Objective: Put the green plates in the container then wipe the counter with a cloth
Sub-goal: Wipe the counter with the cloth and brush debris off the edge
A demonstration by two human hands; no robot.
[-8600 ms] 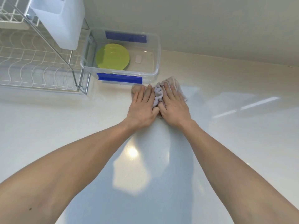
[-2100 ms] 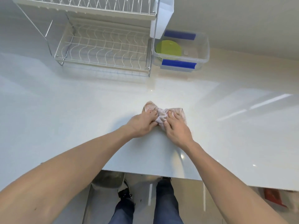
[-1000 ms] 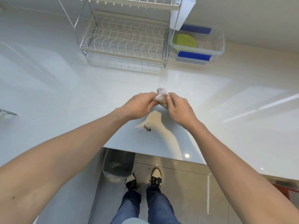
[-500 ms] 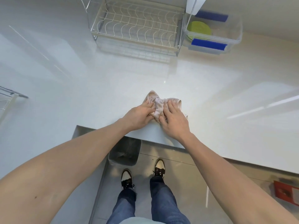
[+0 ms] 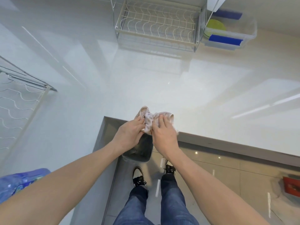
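A crumpled pinkish-white cloth (image 5: 153,118) lies at the near edge of the glossy white counter (image 5: 162,82), half over the rim. My left hand (image 5: 129,135) pinches its left side and my right hand (image 5: 164,133) presses flat on its right side. Both hands reach past the counter's edge. Far back on the right, green plates (image 5: 215,27) rest inside a clear plastic container (image 5: 248,32) with blue handles.
A white wire dish rack (image 5: 155,26) stands at the back, left of the container. Another wire rack (image 5: 17,101) sits at far left. A dark bin (image 5: 139,151) is on the floor below the counter's edge, near my shoes. A blue packet (image 5: 19,181) lies lower left.
My hands have dragged the cloth toward me, from the counter's surface to its front edge above the bin. The crumbs seen a second ago are out of sight.
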